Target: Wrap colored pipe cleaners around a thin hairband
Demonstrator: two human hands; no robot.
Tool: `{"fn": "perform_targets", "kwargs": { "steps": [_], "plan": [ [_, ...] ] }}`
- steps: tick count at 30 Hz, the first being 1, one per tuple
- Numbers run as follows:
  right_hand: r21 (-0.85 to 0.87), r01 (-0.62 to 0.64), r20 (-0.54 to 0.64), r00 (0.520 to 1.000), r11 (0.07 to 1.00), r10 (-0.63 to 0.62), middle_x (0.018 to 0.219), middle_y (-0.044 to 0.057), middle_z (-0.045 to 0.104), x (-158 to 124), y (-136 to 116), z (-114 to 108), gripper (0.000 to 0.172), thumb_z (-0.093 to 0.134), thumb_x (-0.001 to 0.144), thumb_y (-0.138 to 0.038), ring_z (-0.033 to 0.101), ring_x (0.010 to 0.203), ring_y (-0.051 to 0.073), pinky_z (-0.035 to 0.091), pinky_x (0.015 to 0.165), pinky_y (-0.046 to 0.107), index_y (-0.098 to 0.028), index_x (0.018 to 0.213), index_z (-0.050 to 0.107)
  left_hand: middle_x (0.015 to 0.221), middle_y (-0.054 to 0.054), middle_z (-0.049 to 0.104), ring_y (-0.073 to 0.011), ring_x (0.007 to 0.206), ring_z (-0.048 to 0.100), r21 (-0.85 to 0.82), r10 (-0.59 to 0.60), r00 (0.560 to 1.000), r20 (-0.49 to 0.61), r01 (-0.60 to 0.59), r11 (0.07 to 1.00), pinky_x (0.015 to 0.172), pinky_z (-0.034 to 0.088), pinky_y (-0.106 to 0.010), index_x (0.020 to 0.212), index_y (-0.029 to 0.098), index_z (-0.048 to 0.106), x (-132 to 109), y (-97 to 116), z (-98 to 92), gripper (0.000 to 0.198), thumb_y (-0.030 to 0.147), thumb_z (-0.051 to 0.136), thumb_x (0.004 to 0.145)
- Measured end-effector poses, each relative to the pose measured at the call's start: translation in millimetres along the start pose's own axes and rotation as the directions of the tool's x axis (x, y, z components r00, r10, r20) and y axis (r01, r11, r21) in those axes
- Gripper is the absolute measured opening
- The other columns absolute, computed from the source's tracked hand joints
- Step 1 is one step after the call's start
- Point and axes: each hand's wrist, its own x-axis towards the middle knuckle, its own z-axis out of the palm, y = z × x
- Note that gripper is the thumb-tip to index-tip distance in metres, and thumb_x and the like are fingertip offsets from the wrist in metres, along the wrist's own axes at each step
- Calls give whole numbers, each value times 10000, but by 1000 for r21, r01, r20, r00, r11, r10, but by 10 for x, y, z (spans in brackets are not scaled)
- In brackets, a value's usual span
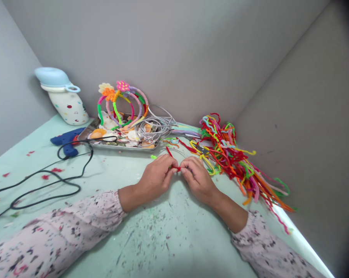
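My left hand (158, 175) and my right hand (198, 177) meet at the middle of the pale green table (162, 239), fingertips pinched together on a red pipe cleaner (174, 162). A bit of green shows between the fingers too. One red end sticks up and back from the pinch. Both hands rest on the tabletop, sleeves patterned with speckles.
A pile of coloured pipe cleaners (235, 158) lies at the right against the wall. Behind the hands a metal tray (119, 144) holds wrapped headbands (122, 102), shells and bare grey wire hoops (155, 127). A blue glue gun (67, 141) with black cord (61, 181) and a white jug (65, 98) stand left.
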Motion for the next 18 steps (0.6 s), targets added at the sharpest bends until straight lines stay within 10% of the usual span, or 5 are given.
{"fn": "perform_targets", "kwargs": {
  "steps": [18],
  "plan": [
    [33, 15, -39, 999, 999, -14, 907, 32, 592, -7, 12, 3, 119, 461, 927, -243, 531, 909, 196, 376, 845, 375, -222, 905, 576, 850, -45, 561, -176, 808, 486, -26, -6, 1000, -13, 5, 1000, 733, 395, -313, 909, 165, 542, 3, 24, -15, 116, 185, 428, 910]
  ]
}}
